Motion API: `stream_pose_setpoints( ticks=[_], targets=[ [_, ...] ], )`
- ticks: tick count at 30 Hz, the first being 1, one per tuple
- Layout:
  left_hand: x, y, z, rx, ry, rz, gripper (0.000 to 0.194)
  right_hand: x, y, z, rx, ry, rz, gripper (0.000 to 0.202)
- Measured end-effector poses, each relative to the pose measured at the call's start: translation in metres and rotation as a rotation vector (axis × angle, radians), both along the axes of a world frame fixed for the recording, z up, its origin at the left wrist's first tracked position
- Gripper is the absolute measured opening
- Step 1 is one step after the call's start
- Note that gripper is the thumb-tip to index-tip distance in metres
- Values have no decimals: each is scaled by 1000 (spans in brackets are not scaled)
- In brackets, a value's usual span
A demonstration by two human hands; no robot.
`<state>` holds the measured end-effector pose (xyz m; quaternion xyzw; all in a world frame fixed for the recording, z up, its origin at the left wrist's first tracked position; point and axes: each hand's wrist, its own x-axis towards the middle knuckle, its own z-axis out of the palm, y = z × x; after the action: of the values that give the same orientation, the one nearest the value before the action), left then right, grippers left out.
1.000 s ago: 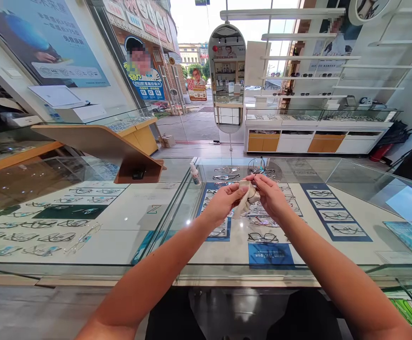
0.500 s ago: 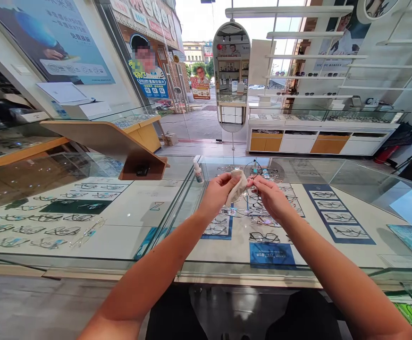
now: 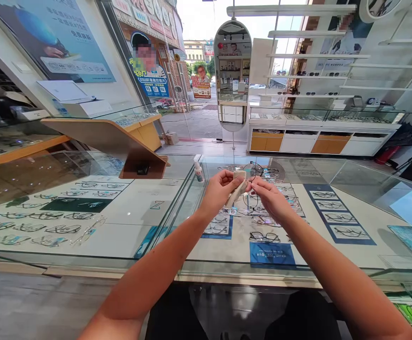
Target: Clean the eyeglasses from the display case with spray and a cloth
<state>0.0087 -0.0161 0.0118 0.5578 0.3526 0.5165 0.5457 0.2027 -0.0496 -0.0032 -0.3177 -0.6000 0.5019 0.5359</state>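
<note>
In front of me, over the glass counter, my left hand (image 3: 220,190) pinches a beige cleaning cloth (image 3: 239,185) between thumb and fingers. Close beside it, my right hand (image 3: 268,193) has its fingertips closed on a pair of thin dark-rimmed eyeglasses (image 3: 258,202). One round rim hangs below the fingertips. The cloth lies against the eyeglasses near the right fingertips; the exact contact is hidden by my fingers. A small white spray bottle (image 3: 198,171) stands on the counter to the left of my left hand.
Inside the glass display counter (image 3: 227,262) lie several eyeglasses, some on a blue strip (image 3: 347,224) at the right. Black-framed glasses (image 3: 264,236) rest near a blue card (image 3: 272,255). A wooden stand (image 3: 144,163) is at left; an oval mirror (image 3: 232,75) hangs beyond.
The eyeglasses have turned in my right hand, so a rim now shows below the fingertips. The cloth in my left hand has folded and shifted slightly.
</note>
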Motion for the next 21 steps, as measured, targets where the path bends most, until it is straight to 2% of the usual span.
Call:
stream_pose_setpoints(
  ticks=[4, 8, 11, 15, 21],
  targets=[
    [-1, 6, 3, -77, -168, 4, 54, 2, -4, 8, -16, 15, -38, 28],
    [-2, 13, 3, -187, -347, -2, 58, 1, -6, 11, -9, 5, 6, 28],
    [-3, 16, 2, -267, -433, -14, 51, 0, -7, 9, -6, -27, 35, 30],
    [-3, 17, 1, -314, -480, -111, 38, 0, -6, 4, -12, -50, 33, 29],
    [-2, 16, 0, -329, -458, -176, 36, 2, -3, -2, 16, -53, 1, 27]
  ],
)
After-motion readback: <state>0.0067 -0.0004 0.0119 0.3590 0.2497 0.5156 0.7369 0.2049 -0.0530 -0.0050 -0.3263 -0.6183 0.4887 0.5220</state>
